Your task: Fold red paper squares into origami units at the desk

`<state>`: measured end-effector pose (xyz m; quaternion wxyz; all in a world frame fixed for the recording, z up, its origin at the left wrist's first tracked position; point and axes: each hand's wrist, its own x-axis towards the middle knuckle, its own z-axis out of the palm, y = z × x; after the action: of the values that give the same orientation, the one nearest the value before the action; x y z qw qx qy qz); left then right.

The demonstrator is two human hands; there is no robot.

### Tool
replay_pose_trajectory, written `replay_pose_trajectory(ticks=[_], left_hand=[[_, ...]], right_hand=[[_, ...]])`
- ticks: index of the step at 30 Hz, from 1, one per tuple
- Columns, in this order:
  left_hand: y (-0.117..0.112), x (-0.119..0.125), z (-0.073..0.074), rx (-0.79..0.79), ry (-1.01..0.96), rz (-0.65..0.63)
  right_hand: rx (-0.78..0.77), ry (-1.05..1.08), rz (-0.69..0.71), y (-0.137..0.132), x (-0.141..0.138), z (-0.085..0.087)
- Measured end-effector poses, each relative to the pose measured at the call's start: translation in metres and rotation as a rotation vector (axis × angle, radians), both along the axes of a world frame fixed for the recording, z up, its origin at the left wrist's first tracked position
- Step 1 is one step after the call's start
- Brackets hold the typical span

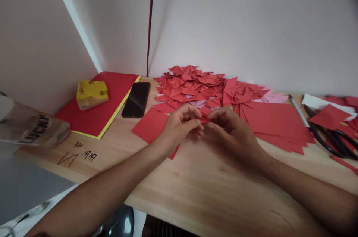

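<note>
My left hand (pixel 181 125) and my right hand (pixel 228 127) meet over the middle of the wooden table (pixel 195 188), both pinching one small folded red paper piece (pixel 204 118) between their fingertips. Just behind them lies a big heap of folded red paper pieces (pixel 195 87). A flat red paper square (pixel 151 125) lies under my left hand. A fanned stack of red paper sheets (pixel 275 125) lies to the right of my right hand.
A black phone (pixel 136 99) lies left of the heap. A yellow packet (pixel 92 94) rests on a red and yellow sheet stack (pixel 97 115). A pen (pixel 298 110) and black scissors (pixel 327 136) lie at the right. A clear bottle (pixel 30 127) lies at far left. Walls close the back.
</note>
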<state>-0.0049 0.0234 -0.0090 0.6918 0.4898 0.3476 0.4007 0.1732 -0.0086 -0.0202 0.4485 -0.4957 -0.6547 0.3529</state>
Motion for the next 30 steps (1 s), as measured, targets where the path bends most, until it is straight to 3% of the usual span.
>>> replay_pose_trajectory(ticks=[4, 12, 19, 30], left_hand=[[-0.002, 0.002, 0.0, 0.026, 0.057, -0.027], [-0.002, 0.001, -0.003, 0.305, 0.24, -0.014], [-0.004, 0.003, 0.0, 0.085, 0.13, -0.023], [-0.008, 0.005, -0.002, -0.065, -0.025, 0.007]], right_hand=[[-0.037, -0.001, 0.01, 0.0, 0.002, -0.003], [-0.046, -0.045, 0.025, 0.001, 0.005, 0.004], [-0.086, 0.083, 0.077, -0.001, 0.001, 0.002], [-0.123, 0.169, 0.059, -0.002, -0.002, 0.008]])
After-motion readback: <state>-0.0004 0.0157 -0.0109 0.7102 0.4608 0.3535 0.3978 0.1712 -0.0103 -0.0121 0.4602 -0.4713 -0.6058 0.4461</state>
